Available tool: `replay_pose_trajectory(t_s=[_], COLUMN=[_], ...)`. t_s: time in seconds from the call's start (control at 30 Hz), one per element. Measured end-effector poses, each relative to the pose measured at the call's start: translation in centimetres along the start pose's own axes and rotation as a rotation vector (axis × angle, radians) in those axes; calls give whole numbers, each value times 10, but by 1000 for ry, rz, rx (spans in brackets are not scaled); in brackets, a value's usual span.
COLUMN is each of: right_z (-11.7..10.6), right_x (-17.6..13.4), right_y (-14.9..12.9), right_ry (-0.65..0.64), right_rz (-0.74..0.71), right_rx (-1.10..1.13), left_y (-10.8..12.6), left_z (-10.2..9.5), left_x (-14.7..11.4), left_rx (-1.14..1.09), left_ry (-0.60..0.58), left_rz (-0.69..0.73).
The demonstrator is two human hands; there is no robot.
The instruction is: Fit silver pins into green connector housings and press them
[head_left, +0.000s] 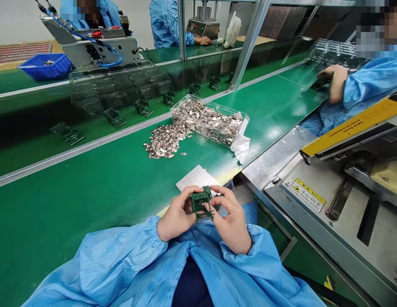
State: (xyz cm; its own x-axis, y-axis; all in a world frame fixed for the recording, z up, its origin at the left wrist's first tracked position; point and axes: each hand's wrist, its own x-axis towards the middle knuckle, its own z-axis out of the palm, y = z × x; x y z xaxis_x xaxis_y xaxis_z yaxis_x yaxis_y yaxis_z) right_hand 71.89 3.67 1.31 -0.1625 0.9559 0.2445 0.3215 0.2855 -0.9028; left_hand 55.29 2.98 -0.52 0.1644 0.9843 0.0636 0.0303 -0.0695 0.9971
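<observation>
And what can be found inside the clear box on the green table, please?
Many small silvery pieces lie heaped inside the clear box. They cover its floor, so anything beneath them cannot be seen.

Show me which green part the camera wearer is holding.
The green part between the left hand and right hand; the row of other green parts lies beyond the metal rail, untouched.

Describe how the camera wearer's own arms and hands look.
The left sleeve and right sleeve are light blue, loose and wrinkled, with no markings that I can see; the left cuff is gathered at the wrist. The left grip and right grip are bare hands, without gloves.
</observation>
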Motion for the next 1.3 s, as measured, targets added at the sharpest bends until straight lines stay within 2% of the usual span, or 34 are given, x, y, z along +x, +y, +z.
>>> replay_pose_trajectory(t_s=[0.37,0.63,0.77,0.87,1.0,1.3], right_z=[-4,1,3,5,9,19], right_x=[-1,-4,-4,-5,-7,-8], right_y=[2,4,4,5,8,10], right_ry=[-50,14,45,31,-4,82], right_rz=[52,23,26,40,130,228], right_rx=[82,34,41,107,263,475], left_y=[-1,-2,-2,-4,-3,5], left_z=[0,-1,0,1,3,6], left_x=[-1,-6,-6,-7,-7,-7], left_rx=[28,96,111,100,95,115], left_ry=[-25,-59,-37,-7,33,66], left_rz=[25,74,94,83,77,33])
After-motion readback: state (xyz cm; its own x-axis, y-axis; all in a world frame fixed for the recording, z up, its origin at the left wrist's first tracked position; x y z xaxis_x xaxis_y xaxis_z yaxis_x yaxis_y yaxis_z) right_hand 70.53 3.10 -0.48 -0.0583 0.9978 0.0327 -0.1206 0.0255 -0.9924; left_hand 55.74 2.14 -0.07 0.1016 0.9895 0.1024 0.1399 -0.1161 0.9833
